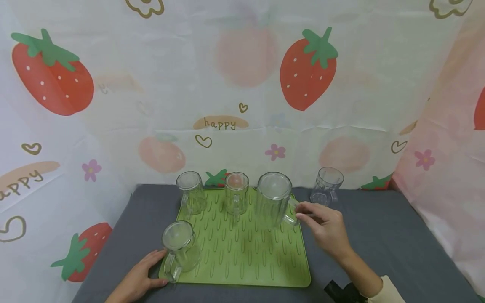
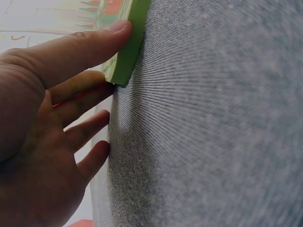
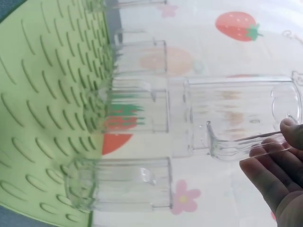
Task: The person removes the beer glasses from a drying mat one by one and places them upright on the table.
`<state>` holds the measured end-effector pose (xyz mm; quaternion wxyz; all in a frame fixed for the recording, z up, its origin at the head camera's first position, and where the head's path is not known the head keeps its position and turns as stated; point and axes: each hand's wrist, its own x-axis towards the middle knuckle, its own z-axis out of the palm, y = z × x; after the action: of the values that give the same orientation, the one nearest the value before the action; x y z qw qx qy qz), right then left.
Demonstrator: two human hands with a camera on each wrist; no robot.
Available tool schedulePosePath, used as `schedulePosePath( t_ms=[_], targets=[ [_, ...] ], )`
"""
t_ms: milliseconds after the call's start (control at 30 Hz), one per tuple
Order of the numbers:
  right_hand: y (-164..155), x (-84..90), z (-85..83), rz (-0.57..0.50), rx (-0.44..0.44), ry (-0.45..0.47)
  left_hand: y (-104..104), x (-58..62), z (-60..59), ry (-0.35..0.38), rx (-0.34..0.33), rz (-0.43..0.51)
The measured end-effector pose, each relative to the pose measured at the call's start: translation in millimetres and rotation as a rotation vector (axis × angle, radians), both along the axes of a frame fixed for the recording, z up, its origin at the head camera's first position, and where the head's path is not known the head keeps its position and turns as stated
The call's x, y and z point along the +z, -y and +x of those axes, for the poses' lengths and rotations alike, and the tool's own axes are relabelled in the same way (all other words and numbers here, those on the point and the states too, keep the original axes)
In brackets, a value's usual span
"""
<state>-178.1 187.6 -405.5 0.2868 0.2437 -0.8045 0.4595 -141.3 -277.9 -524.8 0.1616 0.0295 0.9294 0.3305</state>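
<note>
My right hand [image 1: 326,229] grips the handle of a clear glass mug [image 1: 272,206], pinching it between thumb and fingers. In the right wrist view this mug [image 3: 232,111] hangs higher than the others, apart from the green ridged mat [image 1: 250,256]. At the mat's front left corner rests my left hand [image 1: 136,277], its thumb on the front edge and its fingers along the left side, fairly straight. Beside it on the mat stands another glass mug [image 1: 179,246]. Two more mugs, one at back left [image 1: 192,195] and one at back middle [image 1: 236,195], stand on the mat.
Off the mat, at back right, a further clear mug [image 1: 327,185] stands on the grey cloth [image 1: 382,240]. A strawberry-print curtain [image 1: 242,84] closes the back and sides. Something black [image 1: 339,290] shows by my right forearm.
</note>
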Motion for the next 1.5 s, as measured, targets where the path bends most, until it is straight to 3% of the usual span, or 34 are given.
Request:
schedulePosePath(
  t_ms=[400,600,1000,1100,1333,1500],
  targets=[
    [-10.9,13.4,-3.0,-0.011,0.025,-0.089,-0.1,-1.9,-0.8,0.019,-0.017,-0.014],
    [-16.2,18.7,-4.1,0.053,0.030,-0.122,-0.5,-1.5,-1.6,0.022,-0.010,-0.015],
    [-23.3,29.9,-3.2,0.248,-0.009,-0.307,0.3,-2.3,-0.6,0.013,-0.014,-0.008],
    [-24.2,31.2,-2.6,0.257,-0.009,-0.349,0.4,-2.2,-0.8,0.008,-0.024,-0.013],
    [-22.7,37.3,-5.3,0.274,-0.016,-0.543,0.8,-1.7,-0.4,0.031,-0.004,0.012],
    [-22.6,41.7,-5.8,0.296,-0.011,-0.598,-0.2,-0.8,0.0,0.037,0.005,0.006]
  ],
)
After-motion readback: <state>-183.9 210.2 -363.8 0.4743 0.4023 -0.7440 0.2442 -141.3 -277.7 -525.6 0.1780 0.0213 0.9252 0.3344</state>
